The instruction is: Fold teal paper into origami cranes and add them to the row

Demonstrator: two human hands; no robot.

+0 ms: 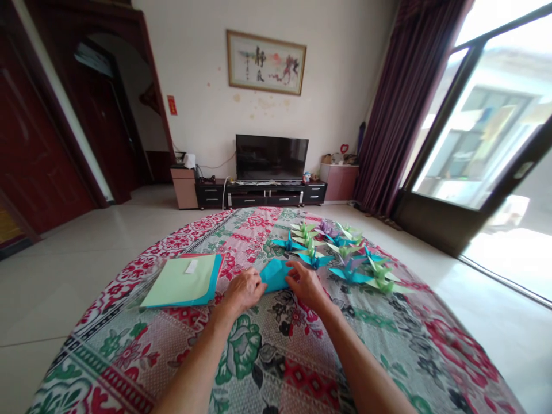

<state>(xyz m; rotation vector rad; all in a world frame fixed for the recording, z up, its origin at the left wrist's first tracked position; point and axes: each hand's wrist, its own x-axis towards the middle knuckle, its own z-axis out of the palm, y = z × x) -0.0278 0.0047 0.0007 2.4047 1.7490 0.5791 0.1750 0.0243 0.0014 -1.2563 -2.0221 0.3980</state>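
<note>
A partly folded piece of blue paper (274,275) lies on the patterned tablecloth between my hands. My left hand (246,289) grips its left edge, fingers curled together. On the right side of the same paper, my right hand (305,283) has its thumb and fingertips bent over the edge. A stack of square sheets, light green (183,284) on top with blue and red ones beneath, sits to the left, with a small white slip (192,267) on it. Several folded paper cranes in blue, green and purple, one of them a blue crane (315,260), stand beyond my right hand.
The round table's cloth (241,351) reaches close to me. Past its far edge stand a low black cabinet (265,194) and a television (271,158). A dark curtain (401,103) and a glass door are at the right.
</note>
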